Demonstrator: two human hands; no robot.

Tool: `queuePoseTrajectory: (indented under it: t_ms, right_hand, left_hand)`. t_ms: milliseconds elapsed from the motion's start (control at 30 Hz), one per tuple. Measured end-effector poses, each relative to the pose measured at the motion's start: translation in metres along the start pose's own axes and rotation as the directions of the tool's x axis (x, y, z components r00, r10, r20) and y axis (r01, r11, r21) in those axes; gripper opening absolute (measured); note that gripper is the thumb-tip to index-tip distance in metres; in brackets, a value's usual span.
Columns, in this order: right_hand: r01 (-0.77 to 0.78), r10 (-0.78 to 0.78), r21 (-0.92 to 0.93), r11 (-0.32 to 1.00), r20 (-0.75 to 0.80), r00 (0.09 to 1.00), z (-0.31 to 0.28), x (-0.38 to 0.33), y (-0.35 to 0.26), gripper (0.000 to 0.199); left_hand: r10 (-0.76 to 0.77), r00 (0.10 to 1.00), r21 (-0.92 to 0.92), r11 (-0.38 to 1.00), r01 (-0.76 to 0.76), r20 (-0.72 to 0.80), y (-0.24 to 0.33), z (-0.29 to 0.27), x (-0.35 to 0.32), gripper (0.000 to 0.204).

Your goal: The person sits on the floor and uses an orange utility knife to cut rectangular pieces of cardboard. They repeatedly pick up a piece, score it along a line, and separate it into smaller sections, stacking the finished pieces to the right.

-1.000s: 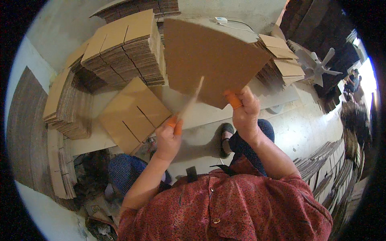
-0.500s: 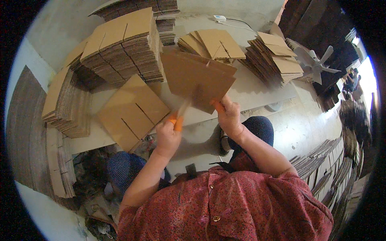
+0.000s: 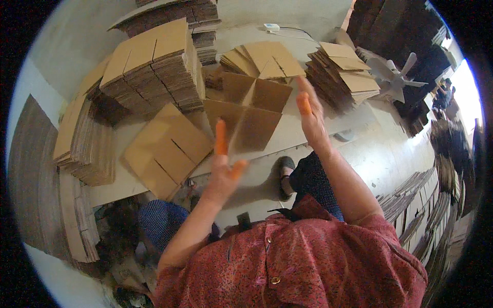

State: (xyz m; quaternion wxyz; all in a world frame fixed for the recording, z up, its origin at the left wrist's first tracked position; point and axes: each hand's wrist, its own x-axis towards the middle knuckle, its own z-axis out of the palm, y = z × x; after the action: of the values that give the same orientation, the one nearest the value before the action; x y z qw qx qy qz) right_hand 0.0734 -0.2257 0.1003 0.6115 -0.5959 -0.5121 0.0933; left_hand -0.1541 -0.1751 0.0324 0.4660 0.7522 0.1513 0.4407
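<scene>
A brown cardboard divider [image 3: 244, 117], made of panels crossing one another, stands spread on the table in front of me. My left hand [image 3: 223, 177] is before its lower left corner, orange sleeves on a finger and the thumb. Its fingers are stretched out and slightly smeared by motion; whether a fingertip touches the panel I cannot tell. At the divider's right side my right hand [image 3: 313, 118] is held open and flat, also with an orange finger sleeve. To the left, slotted cardboard sheets [image 3: 168, 149] lie at the table's front edge.
Tall piles of slotted cardboard [image 3: 149, 66] stand at the left. Behind the divider lie more sheets [image 3: 275, 59], with another leaning stack [image 3: 341, 72] to their right. A white fan [image 3: 395, 79] is beyond that stack. A small white box [image 3: 271, 26] with a cable sits at the back.
Both hands have let go of the cardboard and moved apart, the right one up and to the right. The panels, closer together before, now stand opened out on the table.
</scene>
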Motion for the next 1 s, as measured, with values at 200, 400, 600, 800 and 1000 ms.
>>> queuePoseTrajectory:
  t_ms: [200, 400, 600, 800, 1000]
  right_hand:
    - [-0.484, 0.303, 0.152, 0.862, 0.610, 0.732, 0.015, -0.017, -0.040, 0.052]
    - [-0.454, 0.314, 0.126, 0.882, 0.561, 0.766, -0.004, -0.033, -0.055, 0.043]
    - [-0.004, 0.004, 0.000, 1.000, 0.046, 0.999, -0.060, -0.024, -0.085, 0.038]
    - [0.359, -0.527, -0.849, 0.389, 0.115, 0.842, -0.120, 0.078, -0.077, 0.046]
    - [-0.047, 0.349, -0.988, 0.149, 0.008, 0.937, -0.171, 0.115, 0.081, 0.037]
  left_hand:
    - [0.025, 0.988, -0.093, 0.996, -0.011, 0.151, 0.015, 0.025, 0.002, 0.087]
    - [-0.001, 0.947, 0.306, 0.947, -0.102, 0.321, 0.016, 0.040, -0.002, 0.078]
    - [0.057, 0.970, 0.253, 0.960, -0.118, 0.236, 0.018, 0.031, -0.020, 0.063]
    - [-0.052, 0.991, 0.281, 0.960, 0.014, 0.126, -0.002, 0.021, -0.041, 0.041]
    - [-0.074, 0.975, 0.310, 0.951, 0.005, 0.209, -0.011, 0.029, -0.034, 0.038]
